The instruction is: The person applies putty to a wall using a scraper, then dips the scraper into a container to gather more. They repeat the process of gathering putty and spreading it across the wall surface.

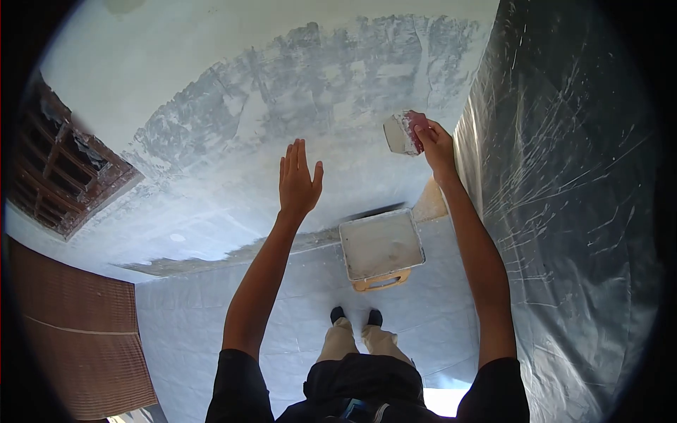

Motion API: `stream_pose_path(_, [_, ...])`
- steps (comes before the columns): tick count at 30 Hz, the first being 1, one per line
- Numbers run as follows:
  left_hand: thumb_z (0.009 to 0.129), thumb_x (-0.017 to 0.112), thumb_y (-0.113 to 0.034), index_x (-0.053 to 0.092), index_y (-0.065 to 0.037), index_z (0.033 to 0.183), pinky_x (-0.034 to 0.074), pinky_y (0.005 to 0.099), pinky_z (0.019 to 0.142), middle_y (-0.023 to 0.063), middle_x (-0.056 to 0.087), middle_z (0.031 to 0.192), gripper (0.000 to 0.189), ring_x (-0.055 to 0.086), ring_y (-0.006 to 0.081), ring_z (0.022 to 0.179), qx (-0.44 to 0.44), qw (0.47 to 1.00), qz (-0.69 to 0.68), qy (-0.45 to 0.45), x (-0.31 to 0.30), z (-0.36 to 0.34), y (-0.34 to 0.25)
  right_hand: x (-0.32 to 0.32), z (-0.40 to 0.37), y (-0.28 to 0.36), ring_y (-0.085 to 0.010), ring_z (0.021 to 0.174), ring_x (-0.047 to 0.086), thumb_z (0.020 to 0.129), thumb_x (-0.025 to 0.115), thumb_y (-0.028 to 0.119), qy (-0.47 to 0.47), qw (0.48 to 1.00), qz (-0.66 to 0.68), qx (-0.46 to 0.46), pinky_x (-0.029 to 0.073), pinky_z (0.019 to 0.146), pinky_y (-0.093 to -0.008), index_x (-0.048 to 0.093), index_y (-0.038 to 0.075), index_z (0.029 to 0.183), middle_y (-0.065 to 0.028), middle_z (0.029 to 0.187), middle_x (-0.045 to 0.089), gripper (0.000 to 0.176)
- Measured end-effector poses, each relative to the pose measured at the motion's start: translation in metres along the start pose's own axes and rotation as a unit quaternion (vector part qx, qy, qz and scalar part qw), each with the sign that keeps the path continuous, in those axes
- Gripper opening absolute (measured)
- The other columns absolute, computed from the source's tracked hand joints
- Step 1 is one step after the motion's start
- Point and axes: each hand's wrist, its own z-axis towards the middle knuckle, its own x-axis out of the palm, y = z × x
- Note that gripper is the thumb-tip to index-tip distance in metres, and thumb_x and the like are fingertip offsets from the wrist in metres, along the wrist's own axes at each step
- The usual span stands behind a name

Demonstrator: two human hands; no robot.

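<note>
Head view: my right hand (440,146) grasps a smeared scraper (400,136) before the patchy wall (317,92); my left hand (297,185) is raised too, stretched out flat and released.

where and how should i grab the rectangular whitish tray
Probably at the left and right rims of the rectangular whitish tray: it is broad, and its pale contents favour level, two-sided support. Bring the left hand from the left and the right hand from the right, once it sets down the flat, maroon-handled scraper.
</note>
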Motion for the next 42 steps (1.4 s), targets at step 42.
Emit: stream_pose_path(42, [0.108, 0.047, -0.035, 0.032, 0.004, 0.155, 0.032, 0.0445, 0.119, 0.0270, 0.042, 0.154, 0.062, 0.040, 0.0384, 0.145, -0.326, 0.861, -0.236, 0.312, 0.301, -0.410, 0.062, -0.153, -0.224, -0.414, -0.0219, 0.094, 0.061, 0.096, 0.064, 0.008, 0.216, 0.802, -0.556, -0.039, 0.036, 0.087, -0.0391, 0.072, 0.015, 0.116, -0.0010, 0.100, 0.074, 0.023])
